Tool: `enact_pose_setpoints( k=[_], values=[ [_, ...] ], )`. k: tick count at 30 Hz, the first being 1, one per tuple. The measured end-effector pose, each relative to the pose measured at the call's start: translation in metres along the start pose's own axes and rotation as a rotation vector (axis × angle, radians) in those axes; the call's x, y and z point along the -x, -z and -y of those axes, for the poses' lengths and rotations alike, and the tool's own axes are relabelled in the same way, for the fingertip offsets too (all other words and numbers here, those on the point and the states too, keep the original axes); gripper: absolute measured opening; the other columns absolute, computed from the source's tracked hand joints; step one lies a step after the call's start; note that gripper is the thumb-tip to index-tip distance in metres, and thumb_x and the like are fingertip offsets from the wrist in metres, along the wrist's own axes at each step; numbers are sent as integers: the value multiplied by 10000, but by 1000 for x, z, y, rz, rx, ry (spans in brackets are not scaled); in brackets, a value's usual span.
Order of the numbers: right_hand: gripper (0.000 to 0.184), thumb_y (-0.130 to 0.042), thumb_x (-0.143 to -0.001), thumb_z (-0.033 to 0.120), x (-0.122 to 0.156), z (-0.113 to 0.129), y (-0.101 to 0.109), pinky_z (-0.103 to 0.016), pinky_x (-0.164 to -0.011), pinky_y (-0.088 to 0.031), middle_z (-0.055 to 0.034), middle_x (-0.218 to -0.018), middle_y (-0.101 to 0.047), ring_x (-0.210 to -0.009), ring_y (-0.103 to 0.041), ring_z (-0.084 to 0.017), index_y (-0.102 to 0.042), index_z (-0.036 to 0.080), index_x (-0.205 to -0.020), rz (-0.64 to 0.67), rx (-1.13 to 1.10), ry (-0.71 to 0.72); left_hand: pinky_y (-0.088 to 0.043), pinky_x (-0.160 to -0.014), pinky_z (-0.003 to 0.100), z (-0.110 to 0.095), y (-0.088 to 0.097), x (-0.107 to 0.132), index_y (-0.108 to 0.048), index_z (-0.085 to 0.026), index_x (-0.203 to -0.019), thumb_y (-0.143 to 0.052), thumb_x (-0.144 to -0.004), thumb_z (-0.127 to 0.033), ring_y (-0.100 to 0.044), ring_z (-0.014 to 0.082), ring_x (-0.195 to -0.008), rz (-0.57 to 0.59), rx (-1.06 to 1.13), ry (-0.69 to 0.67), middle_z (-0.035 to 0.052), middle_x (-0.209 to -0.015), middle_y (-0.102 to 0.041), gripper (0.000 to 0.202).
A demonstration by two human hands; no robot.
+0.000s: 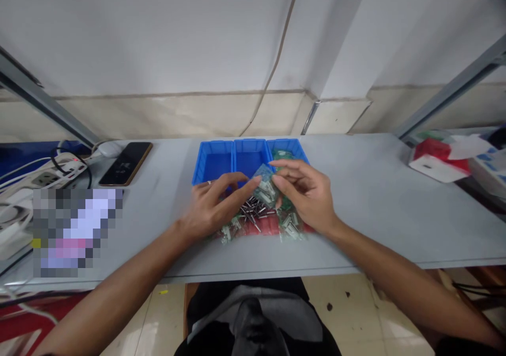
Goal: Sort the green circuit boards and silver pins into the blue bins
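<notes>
A small clear plastic bag [265,186] with pale parts inside is held up between both hands. My left hand [215,200] pinches its left edge between thumb and finger. My right hand [308,190] grips its right side the same way. Below the bag lie loose dark metal screw-like pieces [253,213] in a red tray [264,226]. Filled bags lie on either side of them: one bag [233,228] under my left hand, another bag [291,225] under my right. Behind stand blue bins [213,160]; the right bin [294,146] holds greenish bags, partly hidden by my right hand.
A dark phone [126,164] lies on the grey table [367,198] at the left, near a power strip [47,174] with cables. A white and red box [438,161] stands at the right, beside other clutter. Metal shelf posts rise at both sides, and a wall closes the back.
</notes>
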State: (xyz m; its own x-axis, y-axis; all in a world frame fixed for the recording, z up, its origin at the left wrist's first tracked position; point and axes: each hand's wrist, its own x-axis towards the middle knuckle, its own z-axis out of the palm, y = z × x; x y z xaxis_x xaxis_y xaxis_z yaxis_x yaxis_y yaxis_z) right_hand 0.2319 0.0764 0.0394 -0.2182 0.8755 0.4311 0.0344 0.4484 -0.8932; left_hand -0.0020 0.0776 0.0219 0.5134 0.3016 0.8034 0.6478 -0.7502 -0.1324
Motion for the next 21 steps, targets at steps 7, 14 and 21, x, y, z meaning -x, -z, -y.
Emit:
enact_pose_setpoints(
  k=[7,14,21],
  values=[
    [407,-584,-949,178,4,-3,-1,-303,-645,-607,-51,-1011,-685,-838,-680,-164,-605,275,-1343,236,52,207,-413,-587,222,-2,8,-8,-693,-143,-912,-631,-917,-154,-576,85,-670,-84,279,236,27,-792,-652,63],
    [616,-564,-875,0,1,-13,-3,-333,-734,-603,-79,-1390,-418,-1145,-583,-211,-580,381,-1359,218,512,563,-315,-530,253,-10,7,-13,-522,-159,-646,-500,-989,-198,-420,84,-545,128,607,277,-20,-599,-466,345],
    [432,-677,-903,239,-22,-14,27,-393,-819,-576,-16,-993,-697,-848,-655,-176,-615,324,-1321,-121,521,242,-400,-589,282,-2,3,-3,-636,-147,-896,-491,-952,-134,-599,125,-668,69,350,18,21,-775,-681,155]
  ],
)
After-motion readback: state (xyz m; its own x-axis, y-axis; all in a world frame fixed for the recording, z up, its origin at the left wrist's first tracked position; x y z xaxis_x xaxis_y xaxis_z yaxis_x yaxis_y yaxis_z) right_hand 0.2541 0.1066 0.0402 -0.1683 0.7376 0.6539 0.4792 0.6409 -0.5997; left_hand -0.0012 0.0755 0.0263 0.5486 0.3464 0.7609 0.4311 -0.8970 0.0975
